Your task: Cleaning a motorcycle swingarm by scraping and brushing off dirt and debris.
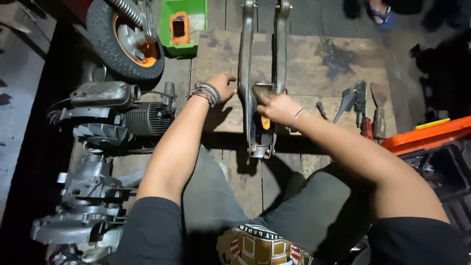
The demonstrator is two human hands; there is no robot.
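Engine (98, 162): grey metal parts, well left of the left hand.
Left hand (222, 86): fingers curled against the left side of the metal swing arm (247, 73).
Right hand (277, 108): closed on a yellow-handled tool (265, 122), probably a brush, at the arm's crosspiece.
Hand tools (365, 110): lying right of the right hand.

A worn wooden board (314, 54) lies on the floor (19, 88), bearing a metal swingarm (250, 73) at its centre. Right of the swingarm lie hand tools (363, 105); behind them, a dark stain (336, 56). Left of the swingarm, off the board, sits an engine (113, 118).
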